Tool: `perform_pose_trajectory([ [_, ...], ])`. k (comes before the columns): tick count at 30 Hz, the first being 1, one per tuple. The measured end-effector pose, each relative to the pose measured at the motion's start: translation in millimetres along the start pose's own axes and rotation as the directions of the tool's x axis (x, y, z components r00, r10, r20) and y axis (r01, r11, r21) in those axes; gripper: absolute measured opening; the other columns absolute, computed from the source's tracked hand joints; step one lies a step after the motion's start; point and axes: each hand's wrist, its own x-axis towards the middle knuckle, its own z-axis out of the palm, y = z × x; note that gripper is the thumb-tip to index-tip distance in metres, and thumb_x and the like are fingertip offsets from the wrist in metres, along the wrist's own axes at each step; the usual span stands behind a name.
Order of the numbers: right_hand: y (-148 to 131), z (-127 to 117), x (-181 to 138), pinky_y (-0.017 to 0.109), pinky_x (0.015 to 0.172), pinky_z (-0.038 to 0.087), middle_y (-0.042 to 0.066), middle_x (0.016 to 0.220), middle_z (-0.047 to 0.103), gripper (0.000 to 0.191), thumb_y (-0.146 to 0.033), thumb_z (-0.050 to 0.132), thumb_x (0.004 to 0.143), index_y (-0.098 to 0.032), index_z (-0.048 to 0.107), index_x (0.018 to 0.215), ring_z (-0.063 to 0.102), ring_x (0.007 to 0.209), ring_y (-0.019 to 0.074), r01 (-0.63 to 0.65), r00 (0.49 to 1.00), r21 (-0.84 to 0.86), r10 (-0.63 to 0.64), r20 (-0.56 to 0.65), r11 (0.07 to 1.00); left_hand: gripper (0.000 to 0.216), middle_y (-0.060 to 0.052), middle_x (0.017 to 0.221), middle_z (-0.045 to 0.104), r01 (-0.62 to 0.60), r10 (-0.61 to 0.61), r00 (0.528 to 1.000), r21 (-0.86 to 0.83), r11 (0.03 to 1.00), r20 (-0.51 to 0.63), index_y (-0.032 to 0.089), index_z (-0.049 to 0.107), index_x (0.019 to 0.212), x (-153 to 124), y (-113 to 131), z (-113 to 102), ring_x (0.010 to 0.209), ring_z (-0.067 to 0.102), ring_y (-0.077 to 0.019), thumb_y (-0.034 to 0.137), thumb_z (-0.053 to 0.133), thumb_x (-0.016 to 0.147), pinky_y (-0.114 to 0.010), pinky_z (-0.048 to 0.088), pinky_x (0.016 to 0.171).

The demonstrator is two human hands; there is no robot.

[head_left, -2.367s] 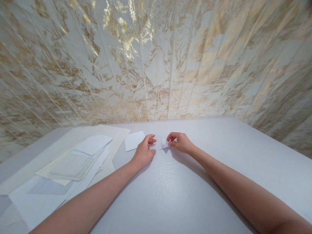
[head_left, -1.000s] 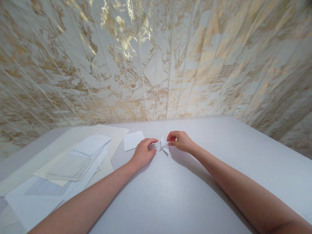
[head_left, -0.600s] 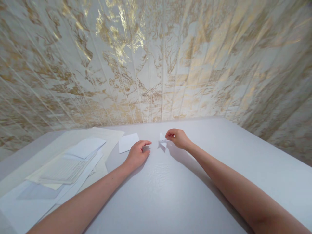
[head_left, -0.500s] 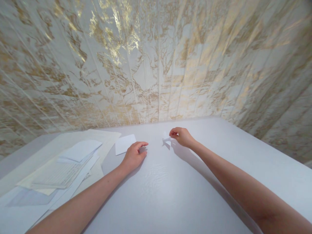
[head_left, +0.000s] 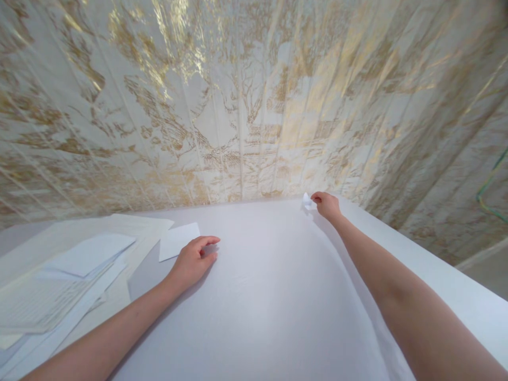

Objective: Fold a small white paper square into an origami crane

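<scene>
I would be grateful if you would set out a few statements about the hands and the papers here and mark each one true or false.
1. The fingers of the right hand are at a small folded white paper. True.
2. A white card lies beside the left hand. True.
3. The left hand is clenched in a tight fist. False: its thumb and forefinger are apart.
4. A pile of papers lies toward the left side of the table. True.
5. The white card lies on top of the pile of papers. False: it lies to the right of the pile.
</scene>
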Motion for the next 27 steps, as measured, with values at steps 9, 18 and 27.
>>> perform_pose_trajectory([
  [9,14.9,30.6,23.4,0.029,0.07,0.041,0.01,0.086,0.068,0.025,-0.013,0.044,0.074,-0.017,0.066,0.085,0.06,0.081,0.0206,-0.079,0.997,0.027,0.079,0.007,0.997,0.029,-0.003,0.097,0.065,0.022,-0.022,1.0,-0.008,1.0,-0.003,0.022,0.062,0.091,-0.8,6.3,-0.8,0.081,0.058,-0.0185,0.022,0.053,0.064,-0.031,0.047,0.073],
  [18,15.1,42.9,30.3,0.026,0.067,0.04,0.009,0.087,0.066,0.032,-0.01,0.043,0.073,-0.015,0.062,0.098,0.059,0.076,0.0174,-0.055,0.998,0.022,0.055,-0.015,0.998,0.029,-0.003,0.097,0.065,0.018,-0.018,1.0,-0.005,1.0,0.018,0.021,0.062,0.093,-0.5,5.2,-1.1,0.084,0.058,-0.019,0.022,0.053,0.065,-0.032,0.046,0.075],
  [27,-4.1,30.8,0.1,0.034,0.072,0.034,0.016,0.096,0.06,0.025,-0.022,0.042,0.08,-0.012,0.062,0.092,0.052,0.09,0.0256,-0.054,0.991,-0.177,0.03,-0.132,0.983,0.031,-0.004,0.1,0.064,0.027,-0.027,0.999,-0.002,1.0,0.046,0.02,0.061,0.095,-0.9,6.4,-1.6,0.087,0.057,-0.0195,0.024,0.052,0.066,-0.032,0.046,0.076],
])
